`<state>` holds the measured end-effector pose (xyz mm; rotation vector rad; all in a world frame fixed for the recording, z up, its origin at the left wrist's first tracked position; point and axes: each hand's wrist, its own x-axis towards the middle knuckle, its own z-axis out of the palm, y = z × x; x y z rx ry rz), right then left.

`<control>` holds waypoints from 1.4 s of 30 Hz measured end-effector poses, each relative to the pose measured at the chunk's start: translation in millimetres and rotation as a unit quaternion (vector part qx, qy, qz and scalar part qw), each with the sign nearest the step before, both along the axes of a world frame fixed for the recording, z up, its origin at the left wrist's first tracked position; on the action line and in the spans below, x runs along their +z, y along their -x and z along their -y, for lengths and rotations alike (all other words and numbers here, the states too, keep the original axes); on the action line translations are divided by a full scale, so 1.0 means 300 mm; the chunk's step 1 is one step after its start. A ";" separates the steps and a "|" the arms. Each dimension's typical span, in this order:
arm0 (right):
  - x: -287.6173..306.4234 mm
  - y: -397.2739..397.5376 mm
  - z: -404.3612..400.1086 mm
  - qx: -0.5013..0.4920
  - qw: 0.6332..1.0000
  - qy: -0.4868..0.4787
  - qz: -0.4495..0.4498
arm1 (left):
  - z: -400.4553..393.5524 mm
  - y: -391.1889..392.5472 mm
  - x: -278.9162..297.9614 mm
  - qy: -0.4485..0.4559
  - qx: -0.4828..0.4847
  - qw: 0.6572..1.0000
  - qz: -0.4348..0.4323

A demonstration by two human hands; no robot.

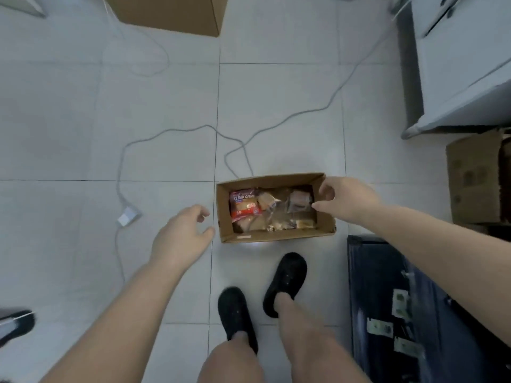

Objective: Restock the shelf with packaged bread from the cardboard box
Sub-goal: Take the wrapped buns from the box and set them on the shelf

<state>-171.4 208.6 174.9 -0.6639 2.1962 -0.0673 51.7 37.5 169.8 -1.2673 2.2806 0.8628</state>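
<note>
An open cardboard box sits on the tiled floor just ahead of my feet. Several packaged breads lie inside it, among them a red-and-white pack at the left end and clear-wrapped ones toward the right. My right hand hovers over the box's right end, fingers spread and empty. My left hand hangs open just left of the box, holding nothing. A dark blue shelf unit with small labels stands at my right.
Grey cables snake across the floor to a small white adapter. A large cardboard box stands far ahead, another at the right under a grey metal cabinet. My black shoes stand behind the box.
</note>
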 end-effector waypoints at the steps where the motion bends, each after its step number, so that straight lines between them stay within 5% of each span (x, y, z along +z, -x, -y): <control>1: -0.095 0.020 0.020 -0.013 1.000 -0.009 0.015 | 0.013 0.026 -0.092 -0.024 0.018 1.000 -0.003; 10: -0.930 0.022 0.202 -0.106 0.984 -0.059 0.127 | 0.108 0.270 -0.895 -0.171 0.173 0.969 0.036; 15: -1.317 -0.015 0.285 -0.108 0.989 -0.041 0.090 | 0.149 0.332 -1.280 -0.197 0.252 0.944 0.077; 24: -1.769 0.006 0.313 -0.144 0.979 -0.105 0.098 | 0.095 0.314 -1.628 -0.251 0.364 0.896 0.028; 27: -1.818 -0.008 0.293 -0.175 0.972 -0.109 0.113 | 0.082 0.274 -1.654 -0.289 0.368 0.883 -0.006; 32: -1.763 -0.048 0.248 -0.232 0.967 -0.081 0.072 | 0.057 0.229 -1.621 -0.282 0.300 0.910 -0.058; 42: -1.267 -0.034 0.171 -0.321 0.943 -0.027 0.085 | 0.066 0.200 -1.183 -0.299 0.294 0.904 -0.087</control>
